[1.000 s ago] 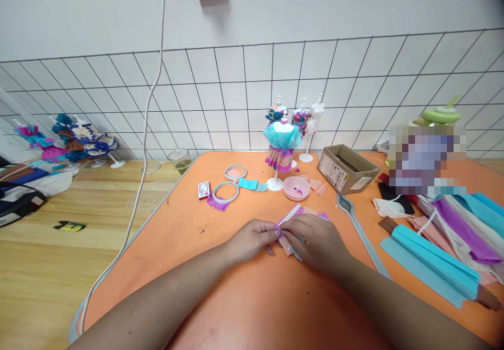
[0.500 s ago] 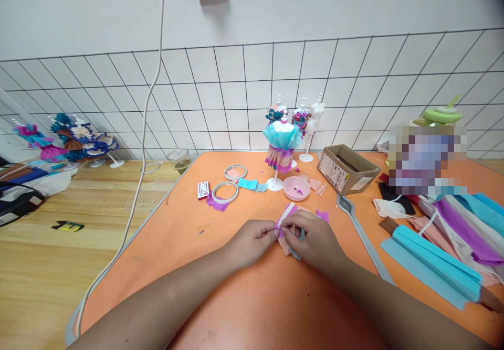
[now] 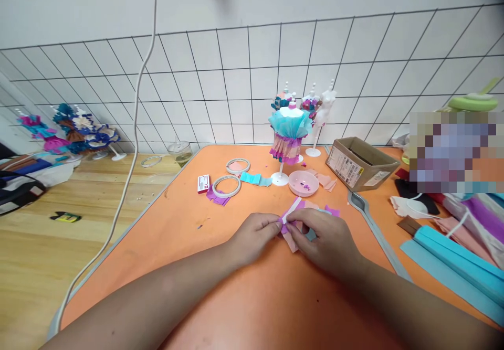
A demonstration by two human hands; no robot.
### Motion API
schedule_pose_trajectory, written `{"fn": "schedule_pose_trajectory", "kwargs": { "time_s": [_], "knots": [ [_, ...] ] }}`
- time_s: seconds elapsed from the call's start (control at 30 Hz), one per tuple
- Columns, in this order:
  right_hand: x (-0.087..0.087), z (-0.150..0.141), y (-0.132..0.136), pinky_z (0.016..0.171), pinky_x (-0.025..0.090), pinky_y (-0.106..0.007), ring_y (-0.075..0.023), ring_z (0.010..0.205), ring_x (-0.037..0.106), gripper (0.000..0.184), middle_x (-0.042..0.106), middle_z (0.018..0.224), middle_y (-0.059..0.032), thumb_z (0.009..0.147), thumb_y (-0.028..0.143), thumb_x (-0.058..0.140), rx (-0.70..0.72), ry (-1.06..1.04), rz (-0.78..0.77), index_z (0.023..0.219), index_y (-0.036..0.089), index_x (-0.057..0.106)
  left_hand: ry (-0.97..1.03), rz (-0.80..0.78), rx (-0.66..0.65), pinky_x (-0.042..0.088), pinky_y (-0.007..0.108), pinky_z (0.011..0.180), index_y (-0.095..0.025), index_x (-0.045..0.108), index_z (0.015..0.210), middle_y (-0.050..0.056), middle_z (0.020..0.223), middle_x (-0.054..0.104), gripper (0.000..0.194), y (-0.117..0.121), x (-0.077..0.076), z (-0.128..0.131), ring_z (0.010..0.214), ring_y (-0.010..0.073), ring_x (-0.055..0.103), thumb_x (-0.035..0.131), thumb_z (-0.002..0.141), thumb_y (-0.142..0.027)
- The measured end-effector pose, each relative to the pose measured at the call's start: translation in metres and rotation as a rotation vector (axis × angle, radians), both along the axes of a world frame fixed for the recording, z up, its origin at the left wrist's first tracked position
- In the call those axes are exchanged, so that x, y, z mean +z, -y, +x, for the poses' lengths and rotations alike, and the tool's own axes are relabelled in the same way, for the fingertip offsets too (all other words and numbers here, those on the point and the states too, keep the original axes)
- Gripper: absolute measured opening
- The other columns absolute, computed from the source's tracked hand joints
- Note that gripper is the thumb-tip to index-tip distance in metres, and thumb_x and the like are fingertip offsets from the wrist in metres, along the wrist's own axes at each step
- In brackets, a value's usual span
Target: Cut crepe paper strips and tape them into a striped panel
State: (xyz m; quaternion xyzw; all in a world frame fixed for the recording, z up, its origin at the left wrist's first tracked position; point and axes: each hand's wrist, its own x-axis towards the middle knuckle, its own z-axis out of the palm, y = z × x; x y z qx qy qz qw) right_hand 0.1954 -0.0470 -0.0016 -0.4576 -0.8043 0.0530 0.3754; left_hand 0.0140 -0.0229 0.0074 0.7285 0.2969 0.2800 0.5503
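A purple crepe paper strip [image 3: 303,206] with a white tape-like band [image 3: 292,209] along it is between my two hands above the orange table. My left hand [image 3: 255,237] pinches its near end between thumb and forefinger. Right beside, my right hand [image 3: 326,237] has thumb and fingertips closed on the same strip, close to the band. Below the fingers shows a peach paper piece [image 3: 290,242], and some light blue paper is partly hidden by my right hand. Behind them stands a small white dress form wearing a turquoise, peach and purple paper dress [image 3: 290,124].
A pink dish [image 3: 303,193] holds small purple bits. Left of it lie two tape rolls [image 3: 226,196], blue paper [image 3: 250,178] and a small red-and-white box [image 3: 203,183]. A cardboard box [image 3: 343,166] and folded turquoise paper [image 3: 452,255] are at right. A white cable [image 3: 136,114] hangs at left.
The camera view has shifted, so most table items sit further right and slightly higher in the picture. Both hands keep their pinch on the purple strip, with only slight finger movement.
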Motion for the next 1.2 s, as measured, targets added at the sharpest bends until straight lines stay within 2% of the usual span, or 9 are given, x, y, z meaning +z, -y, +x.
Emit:
{"fn": "schedule_pose_trajectory", "kwargs": {
  "time_s": [0.13,0.33,0.53,0.73,0.83,1.03,1.2],
  "knots": [
    [-0.001,0.001,-0.001,0.056,0.034,-0.025,-0.0120,0.061,0.057,0.015,0.065,0.065,0.0016,0.085,0.022,0.053,-0.013,0.045,0.040,0.080,0.023,0.066,-0.032,0.034,0.044,0.041,0.021,0.075,-0.015,0.067,0.078,0.001,0.075,0.065,0.034,0.001,-0.001,0.000,0.072,0.0137,0.054,0.040,0.091,-0.031],
    [-0.003,0.001,0.002,0.057,0.033,-0.025,-0.0127,0.064,0.060,0.016,0.068,0.069,0.0014,0.085,0.023,0.052,-0.029,0.110,0.094,0.081,0.024,0.067,-0.066,0.014,0.096,0.042,0.022,0.073,-0.014,0.065,0.077,0.003,0.076,0.064,0.033,0.002,-0.006,0.001,0.075,0.0156,0.056,0.043,0.088,-0.036],
    [-0.001,0.000,0.003,0.057,0.034,-0.025,-0.0123,0.066,0.062,0.015,0.070,0.072,0.0022,0.084,0.021,0.053,-0.056,0.147,0.089,0.080,0.024,0.067,-0.087,0.050,0.088,0.041,0.021,0.071,-0.013,0.065,0.077,0.003,0.076,0.063,0.033,0.003,-0.006,0.000,0.073,0.0142,0.055,0.042,0.090,-0.033],
    [0.000,-0.001,0.001,0.056,0.037,-0.023,-0.0124,0.076,0.062,0.014,0.068,0.094,-0.0009,0.081,0.019,0.052,-0.061,0.088,0.156,0.079,0.022,0.066,-0.128,0.112,0.090,0.040,0.021,0.071,-0.015,0.063,0.075,0.001,0.073,0.064,0.034,0.006,-0.004,0.003,0.073,0.0139,0.055,0.037,0.091,-0.031],
    [-0.003,-0.001,-0.002,0.054,0.038,-0.022,-0.0126,0.075,0.061,0.011,0.067,0.094,-0.0009,0.079,0.019,0.054,-0.036,0.029,0.073,0.078,0.022,0.064,-0.187,0.138,0.090,0.041,0.021,0.071,-0.015,0.064,0.075,0.002,0.075,0.067,0.035,0.005,-0.003,0.003,0.074,0.0151,0.056,0.036,0.090,-0.031],
    [-0.008,-0.003,-0.008,0.060,0.044,-0.025,-0.0144,0.073,0.059,0.012,0.065,0.090,-0.0007,0.073,0.016,0.056,-0.017,-0.151,-0.157,0.077,0.023,0.065,-0.340,0.245,0.213,0.040,0.022,0.062,-0.016,0.065,0.067,0.000,0.065,0.064,0.029,0.001,-0.005,0.001,0.064,0.0143,0.054,0.045,0.084,-0.029],
    [-0.007,-0.004,-0.009,0.055,0.042,-0.025,-0.0142,0.065,0.056,0.008,0.063,0.080,-0.0009,0.075,0.018,0.056,-0.023,-0.216,-0.239,0.076,0.022,0.063,-0.315,0.259,0.219,0.038,0.020,0.058,-0.015,0.067,0.078,0.001,0.070,0.064,0.030,0.003,-0.003,0.002,0.065,0.0130,0.054,0.047,0.085,-0.035]
  ]
}}
